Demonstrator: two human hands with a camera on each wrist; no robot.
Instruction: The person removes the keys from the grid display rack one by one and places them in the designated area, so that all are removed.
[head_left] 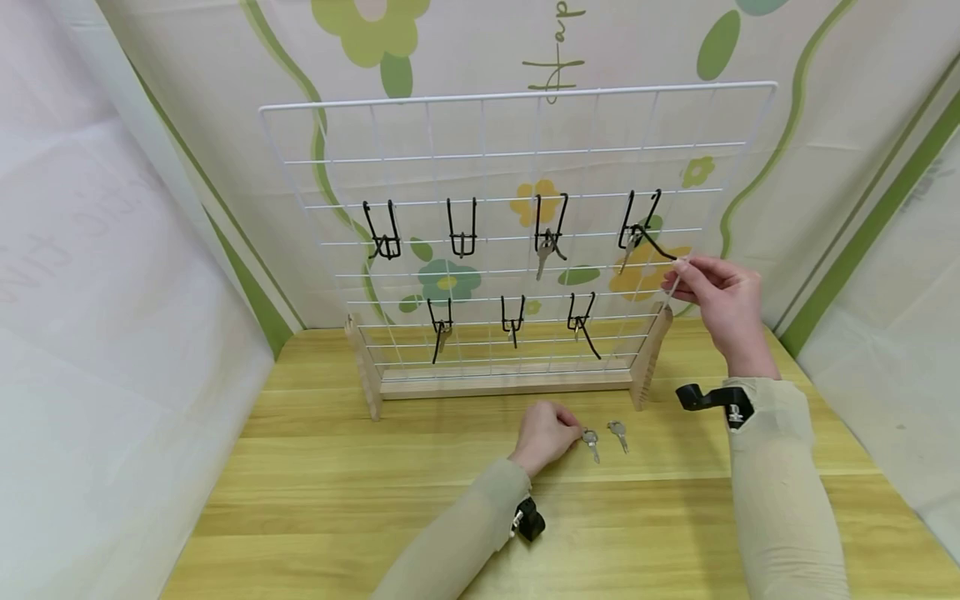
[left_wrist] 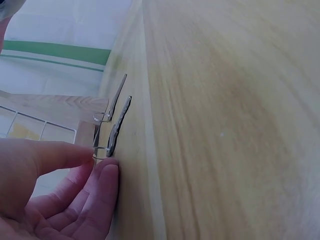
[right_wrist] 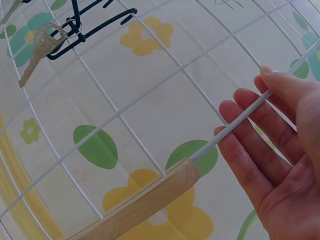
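Note:
My left hand (head_left: 547,433) rests low over the tabletop, its thumb and fingers pinching the thin ring of a metal key (head_left: 591,446). In the left wrist view this key (left_wrist: 119,127) lies against the wood, the ring held at the fingertips. A second ringed key (head_left: 618,437) lies just to its right. Up at the right, my right hand (head_left: 723,304) grips the side wire of a white grid rack (head_left: 517,96). The right wrist view has the thumb at one side of that wire (right_wrist: 207,147) and the fingers curled against the other.
Several black hooks (head_left: 462,229) hang on the grid in two rows. Keys dangle from some, including an upper key (head_left: 543,257) and another nearer my right hand (right_wrist: 42,45). Wooden feet (head_left: 651,354) hold the grid upright before a flowered cloth backdrop.

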